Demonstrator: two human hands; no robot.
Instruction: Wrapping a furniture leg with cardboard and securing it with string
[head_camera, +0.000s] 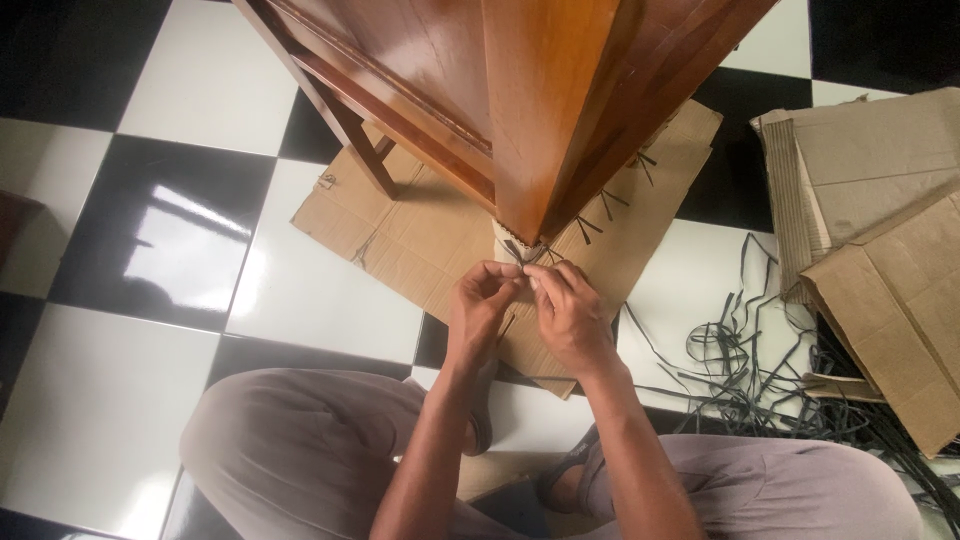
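Hands at foot of wooden furniture leg (530, 130), standing on flattened cardboard sheet (420, 235) over black-and-white tiled floor (110, 380). Left hand (478, 305) curled, fingertips pinched on thin dark strap (522, 258) wound round pale cardboard padding (508, 240) at leg base. Right hand (570, 312) also curled, thumb and forefinger closed on same strap, touching left fingertips right at the foot. Strap end itself too small to trace; cannot tell which hand has which end. Leg foot near sheet's front edge, slightly right of its centre. More short dark strap pieces (605, 205) lying on sheet's right side, just beside leg. Second, slimmer leg (355, 135) of same piece near sheet's left far corner. Loose tangle of dark straps (740, 370) on floor off sheet's right edge, well apart from hands. Stack of folded cardboard boxes (880, 230) further right, near tangle. Knees in grey trousers (290, 440) either side, sandal (482, 415) below left wrist.
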